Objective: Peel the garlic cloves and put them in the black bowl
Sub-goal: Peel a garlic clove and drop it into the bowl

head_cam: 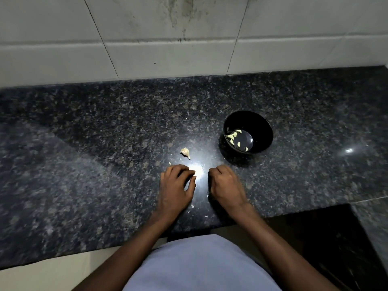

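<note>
Both hands down on the granite counter (84, 164), my left hand (176, 185) and right hand (225, 185) curled and slightly apart, contents hidden by glare, peeled cloves (235, 137) already in the black bowl (260, 122) far right, so next comes that unpeeled garlic piece (185, 152) just beyond my left.

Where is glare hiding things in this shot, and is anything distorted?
Head view: a bright glare spot on the counter between the left hand and right hand washes out whatever the fingertips touch; a smaller glint right of the bowl; wide-angle lens bends the wall tiles' lines; corners dim.
</note>
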